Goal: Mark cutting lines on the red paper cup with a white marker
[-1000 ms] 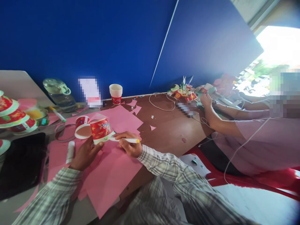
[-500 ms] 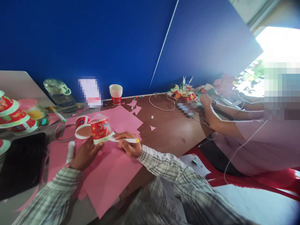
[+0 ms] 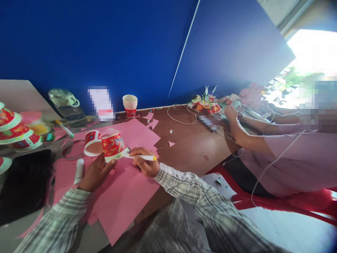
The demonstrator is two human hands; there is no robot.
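Observation:
My left hand is closed on a red printed paper cup, its pale rim facing down and a piece of pink paper at its top. In my right hand is a white marker with a yellow end; its tip meets the cup near the rim on the right. Another red paper cup lies on its side just behind my left hand, mouth toward me. Pink paper sheets spread beneath both hands. A white capped pen-like tube lies left of my left wrist.
A water bottle, stacked cups and a green-tipped marker stand or lie at the back. Decorated cups and a black tablet-like slab are at left. A co-worker's hands work at right near cables.
My hands, the cup and the marker stay nearly still, the tip still at the cup's rim. At right, the co-worker's head has shifted slightly.

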